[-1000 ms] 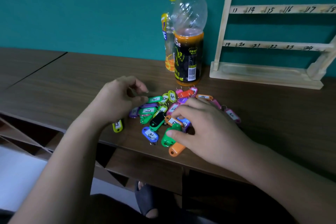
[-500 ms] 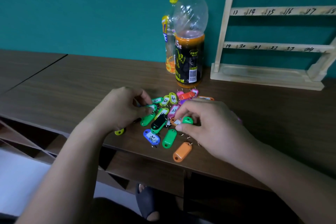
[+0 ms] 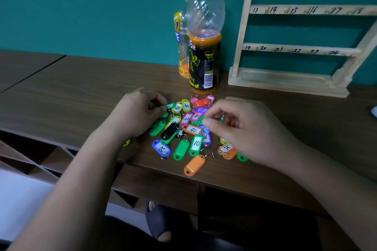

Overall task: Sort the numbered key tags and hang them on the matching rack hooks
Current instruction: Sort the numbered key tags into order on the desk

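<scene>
Many coloured key tags (image 3: 196,116) lie in a loose heap near the front edge of the brown worktop (image 3: 81,91), between the two hands. Among them, a green tag marked 10 (image 3: 196,144) lies beside a plain green tag (image 3: 181,149). A blank orange tag (image 3: 194,164) lies nearest the edge, and a black tag (image 3: 169,133) rests slantwise over others. An orange tag marked 12 (image 3: 191,129) sits in the middle of the heap.

The left hand (image 3: 134,114) rests on the left side of the heap. Its fingers (image 3: 157,101) are curled, with the tips close together at a teal tag (image 3: 170,105); whether they actually pinch it cannot be told. The right hand (image 3: 244,128) hovers over the right side, knuckles up and fingers bent inward. Its thumb tip is against the heap, and bits of green and orange show under the palm. Whether it holds a tag cannot be told either. Another orange tag (image 3: 227,152) pokes out from beneath that hand.

Just beyond the heap stands a black-capped bottle (image 3: 205,53), partly filled with orange liquid, with a yellow-capped bottle (image 3: 182,43) behind it. At the far right a wooden rack (image 3: 285,79) stands against the teal wall, its rails numbered 13 to 18 and 19 to 24.
</scene>
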{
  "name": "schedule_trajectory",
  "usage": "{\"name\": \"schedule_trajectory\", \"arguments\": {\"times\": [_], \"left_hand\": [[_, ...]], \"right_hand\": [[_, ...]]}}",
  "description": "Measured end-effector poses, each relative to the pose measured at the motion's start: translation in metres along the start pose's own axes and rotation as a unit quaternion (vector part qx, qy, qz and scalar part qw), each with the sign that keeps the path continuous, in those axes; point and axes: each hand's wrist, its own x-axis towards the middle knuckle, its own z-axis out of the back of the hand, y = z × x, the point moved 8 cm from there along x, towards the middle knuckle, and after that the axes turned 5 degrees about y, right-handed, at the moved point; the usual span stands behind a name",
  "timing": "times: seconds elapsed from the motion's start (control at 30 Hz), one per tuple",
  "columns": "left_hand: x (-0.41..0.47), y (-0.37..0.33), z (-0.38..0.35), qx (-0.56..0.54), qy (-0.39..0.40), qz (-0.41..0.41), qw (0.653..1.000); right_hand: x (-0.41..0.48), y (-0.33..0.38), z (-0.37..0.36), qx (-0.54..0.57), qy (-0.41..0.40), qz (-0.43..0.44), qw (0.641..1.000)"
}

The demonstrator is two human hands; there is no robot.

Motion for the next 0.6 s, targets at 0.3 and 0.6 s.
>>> {"name": "schedule_trajectory", "arguments": {"times": [0.3,0.6], "left_hand": [[-0.003,-0.011,0.008,-0.019,-0.016,-0.016,1.000],[-0.046,-0.060,0.011,-0.048,0.154,-0.064,0.985]], "right_hand": [[0.000,-0.014,-0.015,-0.134,0.094,-0.032,0.986],[0.005,-0.013,-0.020,-0.171,0.064,-0.016,0.983]]}}
